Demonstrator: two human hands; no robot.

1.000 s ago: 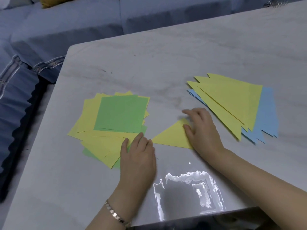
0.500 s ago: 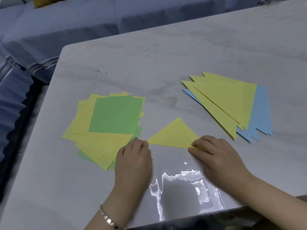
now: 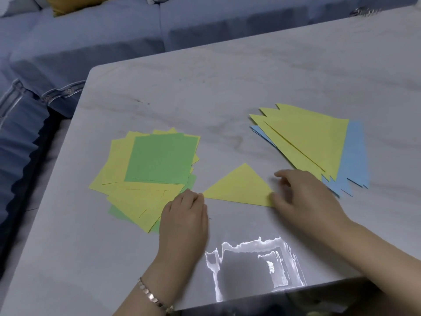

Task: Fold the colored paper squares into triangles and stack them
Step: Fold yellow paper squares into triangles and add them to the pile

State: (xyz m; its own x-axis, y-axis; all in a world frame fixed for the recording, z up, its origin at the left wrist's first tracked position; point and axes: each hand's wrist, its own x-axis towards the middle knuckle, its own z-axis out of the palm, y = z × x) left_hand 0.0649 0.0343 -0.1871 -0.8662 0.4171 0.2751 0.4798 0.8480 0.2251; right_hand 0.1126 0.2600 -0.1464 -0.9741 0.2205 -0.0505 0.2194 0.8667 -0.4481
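While both hands lie at the near side of the table (image 3: 227, 76), we see one folded yellow triangle (image 3: 239, 188) lying flat between them. The left hand (image 3: 184, 215) rests palm down with its fingers close together. The tips are at the left corner of the triangle and over the near edge of the pile of squares (image 3: 159, 158), and this hand grasps nothing. The right hand (image 3: 305, 199) is at the right corner of the triangle, and its thumb touches that corner. This hand is blurred, so we cannot tell if it pinches the paper or only touches it. The pile of squares, green on top and yellow below, lies left of the triangle. The stack of triangles (image 3: 307, 142), yellow over blue, lies to the right, just behind the right hand. We see a bracelet (image 3: 155, 297) on the left wrist.
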